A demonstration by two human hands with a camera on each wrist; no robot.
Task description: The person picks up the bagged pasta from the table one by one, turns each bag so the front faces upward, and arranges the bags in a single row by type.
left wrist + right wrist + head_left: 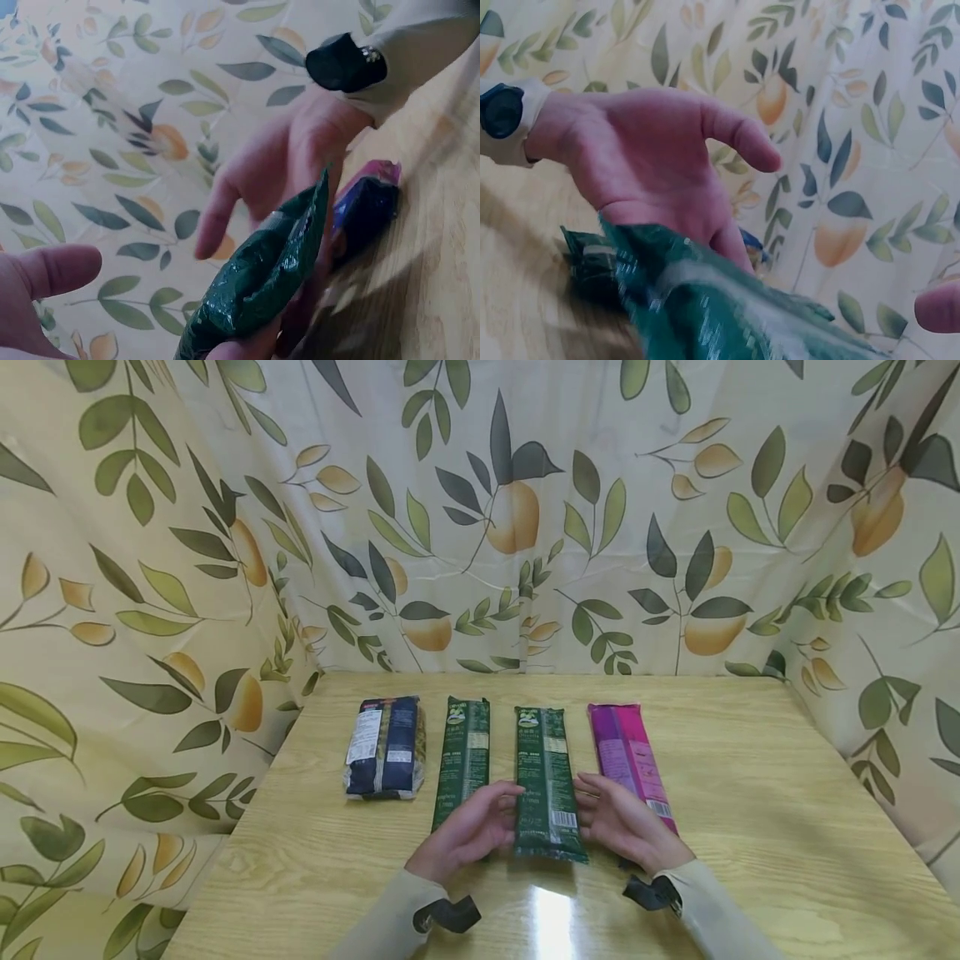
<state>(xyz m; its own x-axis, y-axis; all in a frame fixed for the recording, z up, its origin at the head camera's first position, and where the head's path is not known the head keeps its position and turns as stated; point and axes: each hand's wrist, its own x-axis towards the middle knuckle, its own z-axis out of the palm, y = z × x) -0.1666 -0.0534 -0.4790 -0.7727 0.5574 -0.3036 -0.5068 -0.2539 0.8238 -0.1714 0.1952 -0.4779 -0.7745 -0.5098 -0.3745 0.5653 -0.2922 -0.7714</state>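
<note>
A long green spaghetti packet (542, 777) lies across the fingers of both hands, its near end raised off the table. My left hand (480, 827) touches its left edge, fingers partly hidden beneath it. The right hand (622, 818) supports the right edge. In the left wrist view, the right hand (277, 150) has its thumb apart from the green packet (259, 289). The right wrist view shows the left hand (649, 157) palm up, thumb spread, behind the packet (697, 300). A second green packet (465, 743) lies beside the left hand, a pink packet (626, 752) beside the right.
A navy pasta bag (386, 747) with a clear lower edge sits at the far left of the row. All rest on a light wooden table (750, 793). A leaf-and-fruit patterned curtain (465, 585) borders the table at the back and sides.
</note>
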